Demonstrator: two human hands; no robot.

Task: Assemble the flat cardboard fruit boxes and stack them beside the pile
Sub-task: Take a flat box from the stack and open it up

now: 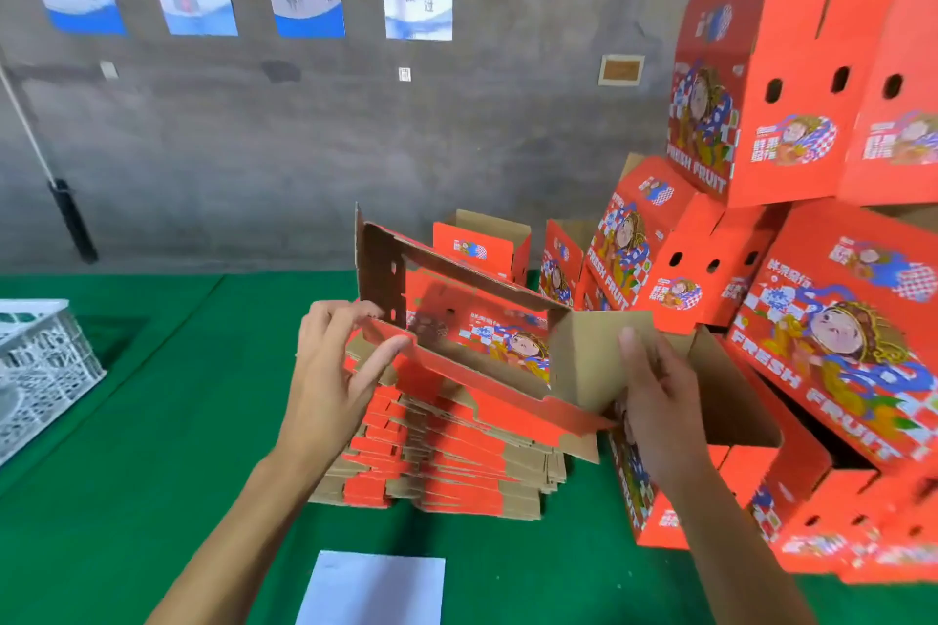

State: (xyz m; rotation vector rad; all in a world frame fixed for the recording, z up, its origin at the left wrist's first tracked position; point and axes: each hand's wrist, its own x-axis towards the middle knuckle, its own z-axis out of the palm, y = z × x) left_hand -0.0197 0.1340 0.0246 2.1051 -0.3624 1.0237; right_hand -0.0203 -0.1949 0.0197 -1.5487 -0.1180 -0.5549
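Left hand [330,371] pinches half-opened box [477,335] edge, right hand [655,401] grips its 3 o'clock flap over the flat pile [441,462]; uneven pull could crease it.

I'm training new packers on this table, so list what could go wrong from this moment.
1. The half-opened red cardboard box is held only at its ends, the left hand pinching a flap and the right hand on the brown end panel; it may twist or collapse.
2. The stack of assembled red fruit boxes on the right looks tilted and uneven; a bump could topple it.
3. The pile of flat red-and-brown cardboard blanks is fanned out and could slide.
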